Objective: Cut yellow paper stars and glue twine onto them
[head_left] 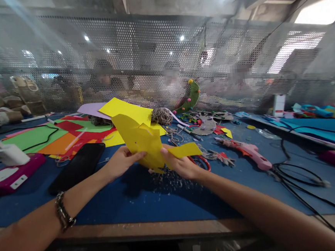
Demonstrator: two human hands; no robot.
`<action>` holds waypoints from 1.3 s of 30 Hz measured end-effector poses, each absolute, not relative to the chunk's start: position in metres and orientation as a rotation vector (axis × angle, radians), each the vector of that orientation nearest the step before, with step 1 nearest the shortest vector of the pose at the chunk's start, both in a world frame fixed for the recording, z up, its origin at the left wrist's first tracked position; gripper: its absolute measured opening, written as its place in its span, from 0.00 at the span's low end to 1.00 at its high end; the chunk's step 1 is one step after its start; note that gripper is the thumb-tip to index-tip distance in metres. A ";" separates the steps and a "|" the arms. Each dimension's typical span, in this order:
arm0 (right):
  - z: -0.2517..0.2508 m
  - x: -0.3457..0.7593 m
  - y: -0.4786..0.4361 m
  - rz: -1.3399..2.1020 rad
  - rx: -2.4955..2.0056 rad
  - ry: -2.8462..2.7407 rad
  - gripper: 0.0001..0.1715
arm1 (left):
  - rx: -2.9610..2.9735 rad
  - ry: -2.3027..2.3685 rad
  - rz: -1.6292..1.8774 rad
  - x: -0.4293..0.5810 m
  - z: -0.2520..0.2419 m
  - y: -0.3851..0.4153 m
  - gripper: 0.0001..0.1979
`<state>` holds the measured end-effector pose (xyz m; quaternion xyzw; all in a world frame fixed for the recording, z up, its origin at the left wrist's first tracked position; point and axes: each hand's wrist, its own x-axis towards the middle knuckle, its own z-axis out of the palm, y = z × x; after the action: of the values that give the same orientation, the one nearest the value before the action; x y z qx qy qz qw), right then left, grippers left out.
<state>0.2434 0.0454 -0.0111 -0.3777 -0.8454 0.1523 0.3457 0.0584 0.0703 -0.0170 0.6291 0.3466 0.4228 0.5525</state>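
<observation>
My left hand (122, 160) pinches the lower left edge of a yellow foam sheet (138, 137) held up above the blue table (110, 203). My right hand (182, 165) grips the sheet's lower right side, with a cut yellow piece (185, 150) sticking out over its fingers. Red-handled scissors (201, 161) lie just behind my right hand. Small scraps (167, 181) are scattered on the mat under the sheet.
A black phone (78, 167) lies to the left, beside a pink and white device (10, 169). Coloured sheets (61, 136) are piled at the back left. A pink glue gun (252, 153) and black cables (302, 176) lie right. Behind a perforated screen (150, 57) sit other people.
</observation>
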 end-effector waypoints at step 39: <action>0.047 0.254 0.080 0.623 -0.938 -1.608 0.12 | 2.008 1.042 1.600 0.019 0.029 0.095 0.14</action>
<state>0.2537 0.0795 0.0469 -0.3973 -0.6809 0.2640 0.5557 0.0193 0.0951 0.0288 0.7122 0.3696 0.5676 0.1845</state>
